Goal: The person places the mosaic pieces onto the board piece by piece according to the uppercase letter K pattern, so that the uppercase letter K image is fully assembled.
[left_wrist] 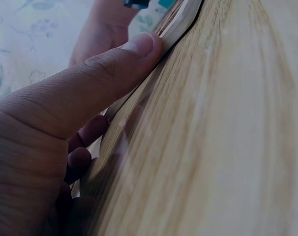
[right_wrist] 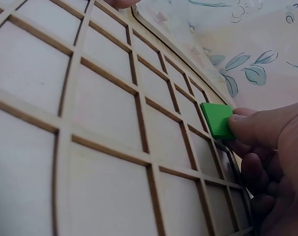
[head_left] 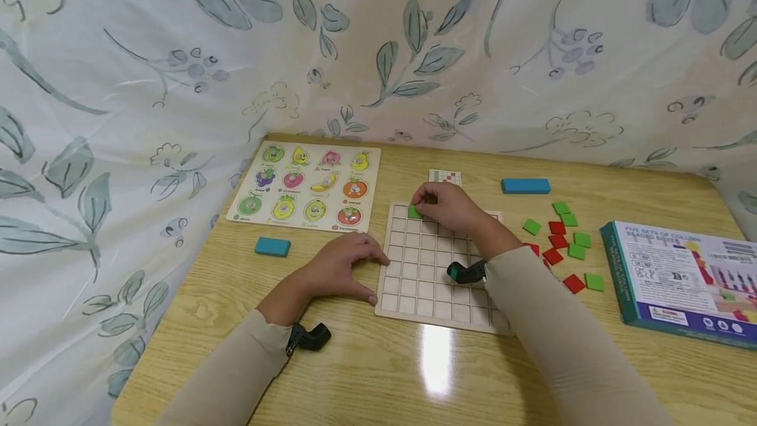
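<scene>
A wooden grid board [head_left: 417, 269] with square recesses lies on the table. My right hand [head_left: 452, 208] pinches a green square tile [right_wrist: 217, 121] between thumb and fingers over the board's far row, near the far left corner. In the right wrist view the tile is tilted above the grid lines. My left hand [head_left: 338, 267] rests at the board's left edge, thumb and fingers spread apart; its thumb [left_wrist: 132, 54] touches the edge in the left wrist view. Loose green tiles [head_left: 594, 282] and red tiles [head_left: 557, 241] are scattered right of the board, partly hidden by my right arm.
A fruit puzzle board [head_left: 307, 186] lies at the back left, with a blue block [head_left: 273, 246] in front of it. Behind the grid board is a small pattern card [head_left: 445, 177]. Another blue block [head_left: 525, 186] and a printed box [head_left: 680, 281] stand to the right.
</scene>
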Demonstrator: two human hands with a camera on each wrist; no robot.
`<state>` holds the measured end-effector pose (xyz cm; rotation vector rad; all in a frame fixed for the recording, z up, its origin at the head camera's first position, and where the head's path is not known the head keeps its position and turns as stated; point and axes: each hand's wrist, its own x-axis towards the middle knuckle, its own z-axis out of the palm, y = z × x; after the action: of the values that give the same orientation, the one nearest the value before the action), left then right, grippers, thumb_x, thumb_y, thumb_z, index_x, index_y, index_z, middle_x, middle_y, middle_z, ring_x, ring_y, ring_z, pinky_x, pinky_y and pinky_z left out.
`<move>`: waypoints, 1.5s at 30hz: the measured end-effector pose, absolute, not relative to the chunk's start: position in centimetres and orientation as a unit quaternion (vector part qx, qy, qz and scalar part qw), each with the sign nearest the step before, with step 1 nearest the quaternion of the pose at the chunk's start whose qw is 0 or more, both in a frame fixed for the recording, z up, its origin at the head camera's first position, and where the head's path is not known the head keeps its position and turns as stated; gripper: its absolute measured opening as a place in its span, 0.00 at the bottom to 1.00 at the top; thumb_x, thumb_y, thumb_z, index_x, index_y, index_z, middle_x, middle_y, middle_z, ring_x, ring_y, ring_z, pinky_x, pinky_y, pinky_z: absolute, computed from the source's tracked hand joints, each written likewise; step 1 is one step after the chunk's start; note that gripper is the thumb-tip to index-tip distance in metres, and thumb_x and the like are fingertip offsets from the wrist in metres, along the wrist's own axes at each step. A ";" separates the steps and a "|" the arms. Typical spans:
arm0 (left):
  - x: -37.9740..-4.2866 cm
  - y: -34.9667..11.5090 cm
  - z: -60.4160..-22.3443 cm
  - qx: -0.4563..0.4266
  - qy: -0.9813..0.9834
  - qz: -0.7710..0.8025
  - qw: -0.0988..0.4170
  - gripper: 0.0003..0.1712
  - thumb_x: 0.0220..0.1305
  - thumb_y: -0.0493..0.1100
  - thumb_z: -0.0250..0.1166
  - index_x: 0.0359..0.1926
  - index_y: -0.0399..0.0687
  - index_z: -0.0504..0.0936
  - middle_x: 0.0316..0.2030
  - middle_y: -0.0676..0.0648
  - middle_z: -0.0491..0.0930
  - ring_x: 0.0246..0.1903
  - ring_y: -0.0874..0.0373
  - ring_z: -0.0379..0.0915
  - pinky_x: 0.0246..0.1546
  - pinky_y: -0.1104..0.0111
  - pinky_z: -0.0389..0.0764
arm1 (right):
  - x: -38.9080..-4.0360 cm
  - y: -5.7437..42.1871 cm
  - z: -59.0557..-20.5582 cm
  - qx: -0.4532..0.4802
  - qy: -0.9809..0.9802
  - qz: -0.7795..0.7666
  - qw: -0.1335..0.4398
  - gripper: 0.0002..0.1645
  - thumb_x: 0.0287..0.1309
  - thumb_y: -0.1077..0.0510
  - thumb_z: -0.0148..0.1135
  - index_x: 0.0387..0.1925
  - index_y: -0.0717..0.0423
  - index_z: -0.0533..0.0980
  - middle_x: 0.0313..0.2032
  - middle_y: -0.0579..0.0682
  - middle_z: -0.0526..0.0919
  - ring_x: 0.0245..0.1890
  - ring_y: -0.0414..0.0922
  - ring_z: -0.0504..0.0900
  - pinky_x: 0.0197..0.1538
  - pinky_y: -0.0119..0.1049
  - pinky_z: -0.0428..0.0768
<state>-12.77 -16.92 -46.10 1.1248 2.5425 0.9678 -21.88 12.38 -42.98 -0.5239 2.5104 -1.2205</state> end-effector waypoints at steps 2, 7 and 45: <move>-12.7 -16.9 -46.1 0.380 0.860 0.325 0.100 0.38 0.46 0.64 0.87 0.58 0.62 0.87 0.56 0.60 0.80 0.60 0.61 0.73 0.64 0.58 0.73 | -21.8 12.4 -43.0 -0.180 0.874 -0.425 0.150 0.05 0.75 0.59 0.65 0.47 0.54 0.84 0.42 0.50 0.85 0.44 0.49 0.81 0.52 0.46 0.77; -12.7 -16.7 -46.1 0.379 0.860 0.324 0.105 0.38 0.46 0.64 0.87 0.58 0.62 0.86 0.56 0.60 0.80 0.60 0.61 0.73 0.64 0.58 0.73 | -21.7 12.5 -43.2 -0.176 0.879 -0.416 0.152 0.07 0.70 0.58 0.71 0.47 0.53 0.84 0.41 0.50 0.84 0.43 0.49 0.79 0.50 0.45 0.76; -12.6 -16.9 -45.8 0.382 0.862 0.319 0.094 0.37 0.49 0.68 0.84 0.58 0.65 0.86 0.57 0.61 0.79 0.60 0.60 0.73 0.64 0.56 0.73 | -21.8 15.4 -42.2 -0.166 0.857 -0.462 0.156 0.18 0.70 0.54 0.72 0.58 0.53 0.84 0.49 0.51 0.84 0.48 0.50 0.80 0.54 0.48 0.78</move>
<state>-12.56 -16.91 -45.79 1.1330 2.5576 0.9469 -21.77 15.41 -42.25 -0.4753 2.4553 -1.3224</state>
